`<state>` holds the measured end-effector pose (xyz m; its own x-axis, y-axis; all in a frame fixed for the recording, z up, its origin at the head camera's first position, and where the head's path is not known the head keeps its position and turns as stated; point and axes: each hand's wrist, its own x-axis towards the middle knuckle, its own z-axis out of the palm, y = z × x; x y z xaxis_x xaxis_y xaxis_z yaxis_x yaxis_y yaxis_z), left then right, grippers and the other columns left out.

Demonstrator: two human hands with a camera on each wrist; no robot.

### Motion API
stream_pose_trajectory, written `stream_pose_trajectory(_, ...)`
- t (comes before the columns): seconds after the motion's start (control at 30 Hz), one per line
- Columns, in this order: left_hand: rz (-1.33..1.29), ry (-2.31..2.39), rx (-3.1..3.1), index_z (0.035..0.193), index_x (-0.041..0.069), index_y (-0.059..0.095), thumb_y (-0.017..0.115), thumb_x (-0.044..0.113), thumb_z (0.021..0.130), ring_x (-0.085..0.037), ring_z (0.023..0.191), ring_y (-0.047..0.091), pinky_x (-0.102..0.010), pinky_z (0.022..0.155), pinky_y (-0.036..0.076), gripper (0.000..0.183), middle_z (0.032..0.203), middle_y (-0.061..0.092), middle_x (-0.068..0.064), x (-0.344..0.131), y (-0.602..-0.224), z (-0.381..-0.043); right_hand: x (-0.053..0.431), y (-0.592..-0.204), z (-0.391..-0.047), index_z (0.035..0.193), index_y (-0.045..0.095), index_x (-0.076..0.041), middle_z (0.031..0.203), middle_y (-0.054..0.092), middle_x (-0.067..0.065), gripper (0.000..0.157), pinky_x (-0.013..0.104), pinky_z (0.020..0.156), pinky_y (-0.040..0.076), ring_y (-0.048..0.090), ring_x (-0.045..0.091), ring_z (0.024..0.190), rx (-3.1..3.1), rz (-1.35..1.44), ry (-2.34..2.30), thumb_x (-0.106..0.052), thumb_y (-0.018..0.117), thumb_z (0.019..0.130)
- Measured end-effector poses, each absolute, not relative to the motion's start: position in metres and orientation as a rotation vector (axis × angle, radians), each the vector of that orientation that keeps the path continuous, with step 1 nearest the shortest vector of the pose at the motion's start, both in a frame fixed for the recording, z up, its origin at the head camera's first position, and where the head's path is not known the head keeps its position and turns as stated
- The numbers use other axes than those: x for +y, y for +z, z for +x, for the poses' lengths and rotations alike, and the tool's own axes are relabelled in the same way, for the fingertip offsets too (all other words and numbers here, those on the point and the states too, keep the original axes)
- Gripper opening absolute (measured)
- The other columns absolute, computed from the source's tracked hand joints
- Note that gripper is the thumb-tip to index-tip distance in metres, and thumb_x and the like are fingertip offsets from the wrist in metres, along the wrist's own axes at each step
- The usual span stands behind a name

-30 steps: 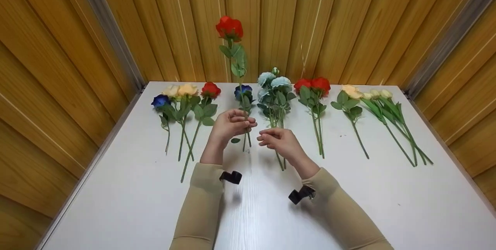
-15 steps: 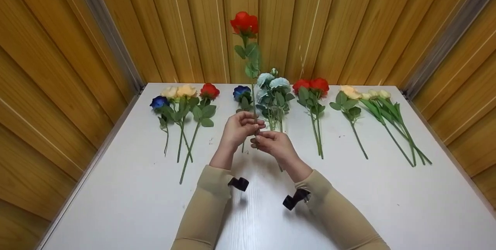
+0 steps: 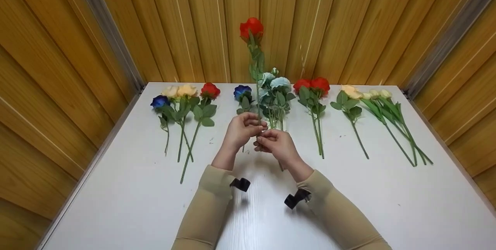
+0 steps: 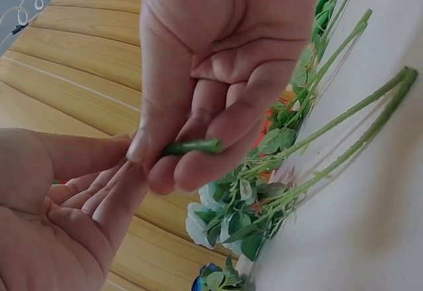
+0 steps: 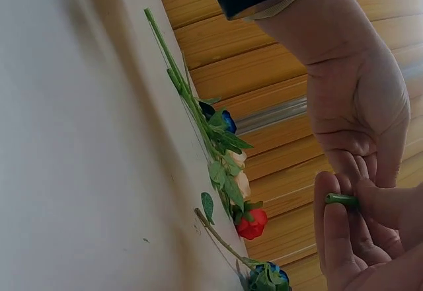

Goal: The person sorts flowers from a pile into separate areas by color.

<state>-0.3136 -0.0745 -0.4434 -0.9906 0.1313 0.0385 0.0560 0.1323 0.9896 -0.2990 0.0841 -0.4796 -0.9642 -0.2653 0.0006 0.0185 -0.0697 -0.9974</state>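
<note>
A red rose on a leafy green stem stands upright in front of me, in the head view. My left hand pinches its stem between thumb and fingers. Just below, my right hand grips the stem's lower end with curled fingers. The cut stem end pokes out between the right hand's fingers in the left wrist view. In the right wrist view the stem end shows again, with the left hand beyond it.
On the white table lie blue roses, pale blue flowers, red roses, a peach rose and white tulips. More roses lie at left. A loose leaf lies near a stem. Wood-patterned walls enclose the table.
The left hand has moved right with the rose. The right hand, apart from it a second ago, has taken hold of the lower stem. The rose's leaves have turned.
</note>
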Motion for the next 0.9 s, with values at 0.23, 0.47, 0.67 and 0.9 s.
stream_pose_trajectory(0.23,0.131,1.937,2.402,0.131,0.000,0.066,0.073,0.013,0.096,-0.028,0.105,0.076,-0.037,0.091,0.063,0.038,0.116,0.076,-0.019,-0.091,-0.442,-0.318,0.096,-0.479,-0.302,0.106,0.066,0.009,0.090,0.077,0.009,0.011,0.031,0.079,0.065,0.076,0.015,0.080,2.093,-0.281,-2.080,0.002,0.065,0.098)
stream_pose_trajectory(0.47,-0.202,1.998,2.410,0.129,0.001,0.066,0.069,0.007,0.098,-0.028,0.103,0.077,-0.037,0.092,0.063,0.032,0.115,0.075,-0.020,-0.128,-0.445,-0.330,0.128,-0.482,-0.307,0.107,0.065,0.010,0.089,0.077,0.008,0.013,0.029,0.078,0.065,0.076,0.014,0.079,2.177,-0.248,-2.023,0.002,0.066,0.098)
stream_pose_trajectory(0.67,-0.414,2.002,2.506,0.129,-0.003,0.066,0.065,0.007,0.100,-0.031,0.107,0.072,-0.039,0.095,0.061,0.031,0.121,0.070,-0.023,-0.160,-0.453,-0.335,0.163,-0.485,-0.311,0.108,0.063,0.013,0.087,0.076,0.006,0.015,0.026,0.076,0.064,0.075,0.012,0.075,2.243,-0.168,-1.999,0.003,0.065,0.098)
stream_pose_trajectory(0.9,-0.507,1.806,2.707,0.132,-0.007,0.063,0.061,0.010,0.101,-0.039,0.123,0.061,-0.047,0.104,0.051,0.036,0.129,0.065,-0.028,-0.191,-0.466,-0.334,0.193,-0.486,-0.316,0.109,0.061,0.014,0.086,0.075,0.004,0.017,0.025,0.076,0.064,0.074,0.010,0.074,2.317,-0.058,-1.946,0.002,0.065,0.098)
